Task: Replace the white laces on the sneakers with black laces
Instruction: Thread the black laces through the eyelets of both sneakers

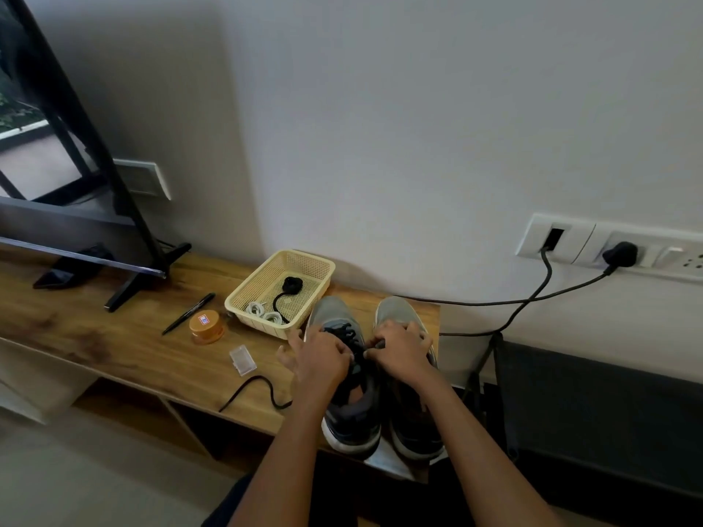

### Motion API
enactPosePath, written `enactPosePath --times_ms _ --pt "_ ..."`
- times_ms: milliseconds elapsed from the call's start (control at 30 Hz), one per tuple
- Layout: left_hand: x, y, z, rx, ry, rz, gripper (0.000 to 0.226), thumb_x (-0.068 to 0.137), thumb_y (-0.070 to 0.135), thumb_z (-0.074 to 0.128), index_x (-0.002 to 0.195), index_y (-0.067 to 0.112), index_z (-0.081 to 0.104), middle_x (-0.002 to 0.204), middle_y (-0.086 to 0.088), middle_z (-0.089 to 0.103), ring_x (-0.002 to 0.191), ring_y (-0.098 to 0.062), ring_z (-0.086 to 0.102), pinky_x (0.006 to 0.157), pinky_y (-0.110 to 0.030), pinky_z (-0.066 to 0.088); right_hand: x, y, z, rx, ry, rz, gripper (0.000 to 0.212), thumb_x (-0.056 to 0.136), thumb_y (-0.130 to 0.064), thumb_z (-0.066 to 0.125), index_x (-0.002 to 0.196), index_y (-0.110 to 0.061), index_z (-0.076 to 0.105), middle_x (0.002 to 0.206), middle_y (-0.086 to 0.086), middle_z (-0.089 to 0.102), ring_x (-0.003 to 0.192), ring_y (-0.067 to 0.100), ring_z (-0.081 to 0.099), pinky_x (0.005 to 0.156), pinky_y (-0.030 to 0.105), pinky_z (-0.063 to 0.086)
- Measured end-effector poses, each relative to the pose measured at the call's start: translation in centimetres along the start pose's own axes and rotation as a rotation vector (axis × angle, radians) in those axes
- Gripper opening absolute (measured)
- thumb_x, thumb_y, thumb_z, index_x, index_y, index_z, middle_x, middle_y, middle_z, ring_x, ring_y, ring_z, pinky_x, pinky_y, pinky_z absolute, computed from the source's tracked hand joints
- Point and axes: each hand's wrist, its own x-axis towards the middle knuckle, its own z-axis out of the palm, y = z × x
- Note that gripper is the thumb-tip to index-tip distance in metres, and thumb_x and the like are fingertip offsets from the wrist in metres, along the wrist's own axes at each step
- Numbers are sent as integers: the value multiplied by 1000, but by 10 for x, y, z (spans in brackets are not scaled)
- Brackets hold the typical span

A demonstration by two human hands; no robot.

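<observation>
Left sneaker (352, 405), at the worktop's (114, 336) right end, toe to the wall: a black lace (344, 332) is seen crossed through the forward eyelets. The eyelets nearer the collar are covered by the hands, so how far the lacing runs cannot be told. One free tail of this lace is trailed along the worktop's front edge.

Left hand (323, 355): fingers curled down on the black lace at the tongue, as far as can be made out. Right hand (403, 348): thumb and fingers pinched on a dark strand, judged to be the same lace's other end.

Right sneaker (409, 416), touching the left one: its lacing is hidden under the right hand; no white lace shows on it.

Basket (327, 265), just behind the left toe: two coiled white laces (262, 313) are held in it, with one bundled spare black lace (292, 284).

Judged: both white laces removed; first sneaker part-laced; second sneaker likely still to be laced with the spare.
</observation>
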Motion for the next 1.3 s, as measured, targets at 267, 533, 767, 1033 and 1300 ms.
enactPosePath --times_ms 267,533,767,1033,1300 --pt "15 -11 10 -50 -36 3 36 78 36 69 46 43 55 111 7 67 132 -18 36 109 -50 19 0 -1 0 -75 8 -13 21 83 -40 65 100 -29 70 124 -5 55 127 27 30 108 47 14" --pt "0 1 -3 -26 7 -29 33 85 36 68 53 38 58 125 12 56 133 -25 27 108 -47 24 1 -7 10 -57 128 -5 17 85 -19 56 91 -20 72 103 -4 65 120 23 39 100 41 17" --pt "14 -10 13 -109 8 -12 48 81 31 70 37 39 54 101 6 69 130 -16 39 107 -48 20 5 -10 9 8 57 74 18 86 -10 53 85 -19 68 104 2 64 121 26 40 99 40 17" --pt "2 3 7 -17 68 -44 16 85 35 66 71 29 69 121 11 58 139 -19 24 110 -47 19 10 -6 10 38 -14 128 34 82 -4 49 56 -22 38 79 -2 49 115 29 44 94 43 21" --pt "-11 19 -3 -21 74 -92 18 90 34 60 77 28 72 139 13 45 138 -20 19 112 -45 14 16 0 12 107 -13 127 31 81 -6 52 55 -22 43 81 0 55 111 28 49 86 41 20"
